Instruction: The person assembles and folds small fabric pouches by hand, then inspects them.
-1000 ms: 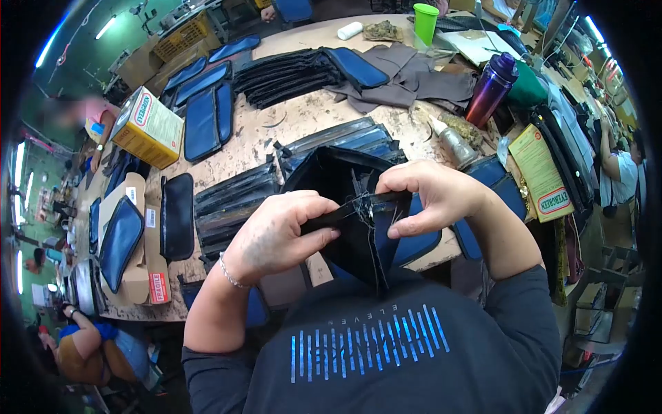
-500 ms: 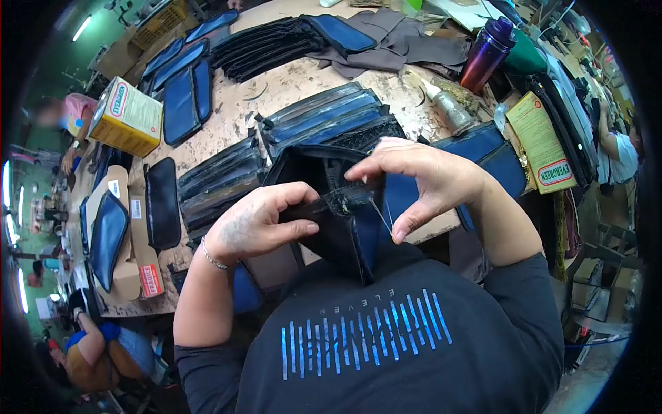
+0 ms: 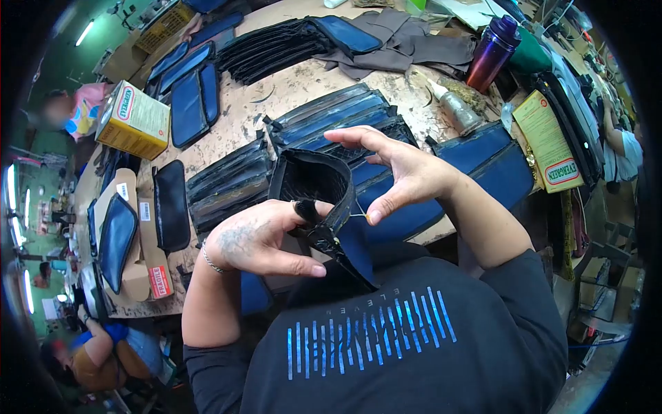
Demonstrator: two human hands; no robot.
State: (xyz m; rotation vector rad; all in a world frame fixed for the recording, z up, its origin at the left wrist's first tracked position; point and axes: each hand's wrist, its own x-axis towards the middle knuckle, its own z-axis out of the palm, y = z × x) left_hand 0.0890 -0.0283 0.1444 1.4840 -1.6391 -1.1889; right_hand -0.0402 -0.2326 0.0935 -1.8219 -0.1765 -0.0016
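Observation:
A dark pouch [image 3: 358, 250] with black edges hangs in front of my chest, its mouth open upward. My left hand [image 3: 265, 238] grips its near left rim, with the fingers inside the mouth and the thumb pointing right. Right of the pouch is my right hand [image 3: 407, 176], its fingers spread and raised. A thin light strand, perhaps thread or glue, runs between the pouch edge and my right thumb. Behind the pouch lie rows of blue and black pieces [image 3: 327, 121]. A plastic bottle with a pointed nozzle [image 3: 458, 112] lies beyond my right hand.
A yellow can [image 3: 135, 120] stands at the left, near an open cardboard box [image 3: 143, 259]. Stacked black pieces [image 3: 272, 50], brown scraps [image 3: 396, 41] and a purple bottle [image 3: 493, 55] occupy the far side of the table [image 3: 293, 83]. Other people sit at both sides.
My right hand has let go of the pouch edge and its fingers have spread. The pouch has turned, showing its mouth more, and my left hand has shifted slightly down.

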